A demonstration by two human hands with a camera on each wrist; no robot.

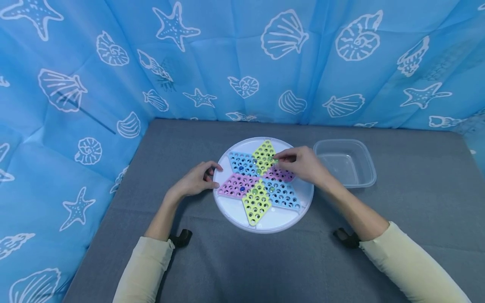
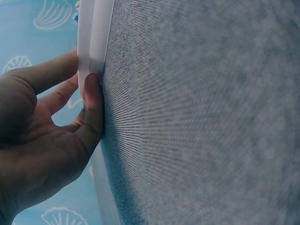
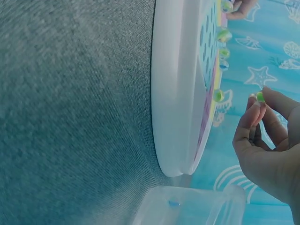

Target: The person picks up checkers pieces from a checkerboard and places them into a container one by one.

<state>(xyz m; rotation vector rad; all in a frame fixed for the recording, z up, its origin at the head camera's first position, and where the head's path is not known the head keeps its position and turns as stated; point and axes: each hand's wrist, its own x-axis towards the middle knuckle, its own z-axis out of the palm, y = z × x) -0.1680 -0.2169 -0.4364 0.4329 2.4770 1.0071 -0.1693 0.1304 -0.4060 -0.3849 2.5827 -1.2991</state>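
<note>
A round white Chinese checkers board (image 1: 227, 206) lies on the table, with a six-pointed star of pink, yellow and blue perforated sections. Several glass marbles sit in its holes, among them a blue marble (image 1: 242, 189) and a green marble (image 1: 272, 189). At the board's left rim my left hand (image 1: 195, 179) holds the edge with thumb and fingers. Over the upper right of the star is my right hand (image 1: 305, 164). Between thumb and fingertips it pinches a green marble (image 3: 260, 97), raised above the board surface in the right wrist view.
Right of the board stands a clear plastic container (image 1: 365, 176); a small blue spot shows in it in the right wrist view. Grey cloth (image 1: 265, 269) covers the table. Behind and to the left hangs a blue curtain (image 1: 227, 54) printed with shells and starfish.
</note>
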